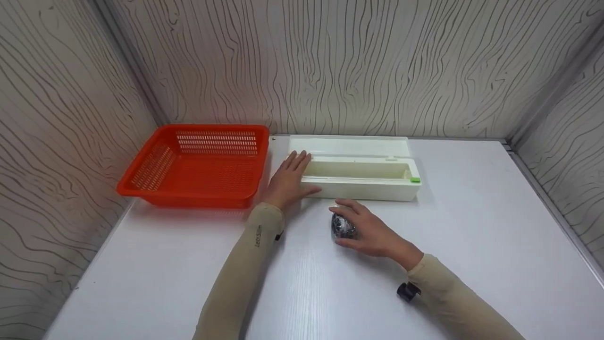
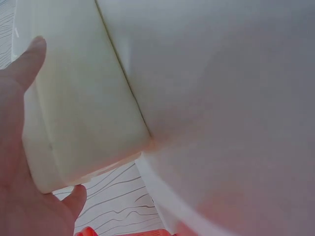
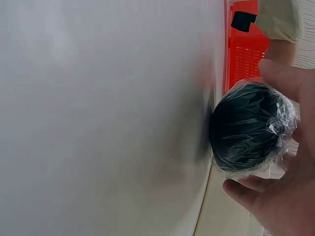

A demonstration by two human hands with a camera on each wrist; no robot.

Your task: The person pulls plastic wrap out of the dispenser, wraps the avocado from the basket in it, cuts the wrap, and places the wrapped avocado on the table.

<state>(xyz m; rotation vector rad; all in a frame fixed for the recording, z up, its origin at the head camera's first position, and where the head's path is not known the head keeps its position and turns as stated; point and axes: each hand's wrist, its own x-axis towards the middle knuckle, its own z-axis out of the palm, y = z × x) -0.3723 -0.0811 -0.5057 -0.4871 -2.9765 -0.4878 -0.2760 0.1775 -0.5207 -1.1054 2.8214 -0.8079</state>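
A long white dispenser box point(image 1: 363, 191) lies on the table with its lid point(image 1: 349, 146) raised at the back and a green slider point(image 1: 415, 180) at its front right corner. My left hand point(image 1: 289, 183) rests on the box's left end, fingers stretched over the top and thumb along the front. In front of the box, my right hand point(image 1: 370, 230) holds a dark round thing wrapped in clear film point(image 3: 248, 128). Thumb and fingers curve around its sides, and crinkled film bunches up near the palm. The thing sits low, close over the tabletop.
An orange-red plastic basket point(image 1: 193, 200) with slotted walls stands to the left of the box. Wood-grain panels point(image 1: 330, 66) enclose the white table point(image 1: 155, 283) at the back and both sides.
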